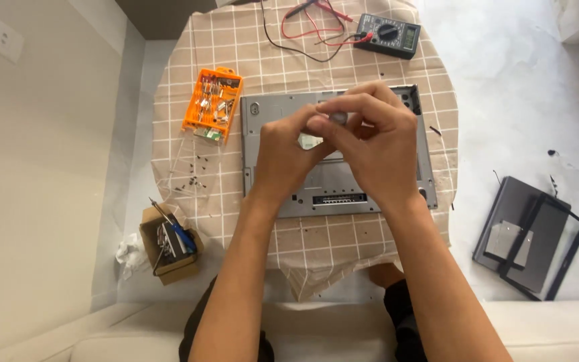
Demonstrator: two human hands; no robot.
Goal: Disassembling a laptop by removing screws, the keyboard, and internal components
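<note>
My left hand [288, 151] and my right hand [376, 144] meet above a grey laptop base [333, 188] lying on a round table with a beige checked cloth [316, 245]. The fingertips of both hands pinch one small round grey part [338, 118] between them. Most of the laptop base's middle is hidden by my hands.
An orange bit case [213, 102] lies left of the laptop, with loose screws [192, 179] below it. A black multimeter [389, 35] with red and black leads sits at the far edge. A cardboard box of tools [170, 243] and dark laptop parts [529, 234] lie on the floor.
</note>
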